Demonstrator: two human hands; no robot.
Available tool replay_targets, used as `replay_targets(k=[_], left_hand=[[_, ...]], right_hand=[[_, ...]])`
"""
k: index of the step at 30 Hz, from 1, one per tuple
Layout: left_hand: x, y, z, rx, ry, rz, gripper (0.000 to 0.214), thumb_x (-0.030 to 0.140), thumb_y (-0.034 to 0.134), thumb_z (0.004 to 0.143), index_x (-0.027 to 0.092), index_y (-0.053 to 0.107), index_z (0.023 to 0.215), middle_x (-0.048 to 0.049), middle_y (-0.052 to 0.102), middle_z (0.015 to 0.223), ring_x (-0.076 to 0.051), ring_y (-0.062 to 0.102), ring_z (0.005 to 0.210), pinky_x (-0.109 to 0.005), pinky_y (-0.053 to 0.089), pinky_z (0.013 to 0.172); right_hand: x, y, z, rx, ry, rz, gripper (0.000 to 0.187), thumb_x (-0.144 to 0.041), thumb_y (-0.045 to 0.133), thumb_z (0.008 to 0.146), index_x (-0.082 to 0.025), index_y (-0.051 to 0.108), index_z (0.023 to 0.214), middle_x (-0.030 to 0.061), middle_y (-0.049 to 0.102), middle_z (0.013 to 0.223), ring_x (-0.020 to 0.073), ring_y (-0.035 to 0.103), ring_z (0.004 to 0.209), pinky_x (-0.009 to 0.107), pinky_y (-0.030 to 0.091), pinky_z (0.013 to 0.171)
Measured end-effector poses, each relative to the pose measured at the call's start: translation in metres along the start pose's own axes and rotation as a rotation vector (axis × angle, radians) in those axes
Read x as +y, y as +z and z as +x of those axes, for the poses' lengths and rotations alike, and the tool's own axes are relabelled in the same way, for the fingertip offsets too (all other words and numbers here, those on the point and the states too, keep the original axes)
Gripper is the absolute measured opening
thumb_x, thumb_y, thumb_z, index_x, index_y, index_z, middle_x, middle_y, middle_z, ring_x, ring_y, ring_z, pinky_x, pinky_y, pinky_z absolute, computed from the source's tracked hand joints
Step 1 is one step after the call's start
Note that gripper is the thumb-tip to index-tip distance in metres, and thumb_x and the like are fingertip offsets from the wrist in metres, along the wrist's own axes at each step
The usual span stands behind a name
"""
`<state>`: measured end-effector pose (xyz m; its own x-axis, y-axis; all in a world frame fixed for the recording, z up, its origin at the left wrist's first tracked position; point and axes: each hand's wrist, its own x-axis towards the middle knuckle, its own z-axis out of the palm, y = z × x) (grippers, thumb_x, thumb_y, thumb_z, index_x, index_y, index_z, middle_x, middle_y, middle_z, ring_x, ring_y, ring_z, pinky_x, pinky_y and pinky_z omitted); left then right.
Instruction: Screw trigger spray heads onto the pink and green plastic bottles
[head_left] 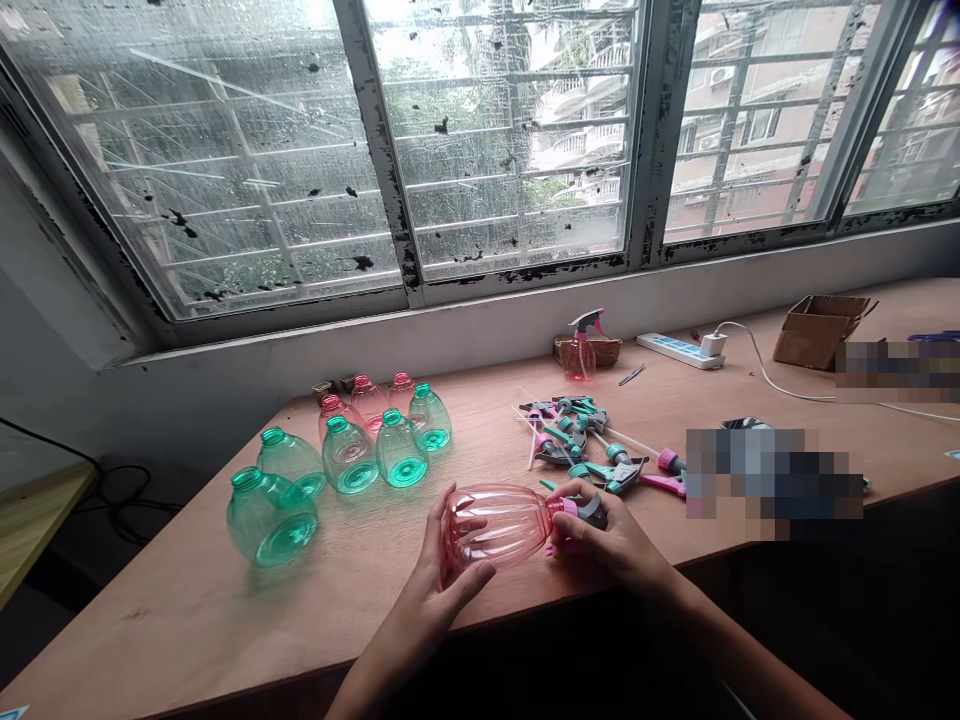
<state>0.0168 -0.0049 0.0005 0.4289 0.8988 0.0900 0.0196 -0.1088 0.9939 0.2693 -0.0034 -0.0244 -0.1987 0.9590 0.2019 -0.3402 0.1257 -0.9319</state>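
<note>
A clear pink spray bottle lies sideways between my hands, above the table's front part. My left hand is wrapped round its base, thumb along the near side. At the neck, my right hand closes its fingers on the pink collar of a grey and pink trigger spray head, which meets the bottle's mouth. How far it is threaded on cannot be seen. Just beyond my right hand is a pile of loose trigger spray heads, green, pink and grey, with thin tubes.
Several open green bottles and pink bottles stand at the left of the wooden table. Toward the wall are a pink bottle with its sprayer, a basket, a power strip and a cardboard box.
</note>
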Motion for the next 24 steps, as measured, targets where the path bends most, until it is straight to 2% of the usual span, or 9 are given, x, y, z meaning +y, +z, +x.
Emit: replay_targets(k=[7, 24], left_hand=[[-0.0024, -0.0016, 0.0014, -0.006, 0.004, -0.007, 0.086, 0.045, 0.068, 0.089, 0.032, 0.013, 0.154, -0.0116, 0.053, 0.134, -0.031, 0.052, 0.128, -0.053, 0.026, 0.117], [-0.0045, -0.0003, 0.0018, 0.024, 0.026, 0.001, 0.085, 0.044, 0.070, 0.087, 0.030, 0.018, 0.153, -0.0104, 0.053, 0.133, -0.029, 0.052, 0.126, -0.046, 0.031, 0.114]], right_hand=[[0.0007, -0.0002, -0.0012, 0.001, 0.003, 0.004, 0.035, -0.041, 0.079, 0.083, -0.018, 0.060, 0.100, -0.0009, 0.070, 0.071, 0.0153, 0.068, 0.064, 0.029, 0.058, 0.067], [0.0000, 0.0004, -0.0007, -0.005, -0.003, 0.002, 0.035, -0.043, 0.078, 0.083, -0.018, 0.060, 0.099, -0.0002, 0.071, 0.071, 0.0163, 0.069, 0.064, 0.030, 0.058, 0.066]])
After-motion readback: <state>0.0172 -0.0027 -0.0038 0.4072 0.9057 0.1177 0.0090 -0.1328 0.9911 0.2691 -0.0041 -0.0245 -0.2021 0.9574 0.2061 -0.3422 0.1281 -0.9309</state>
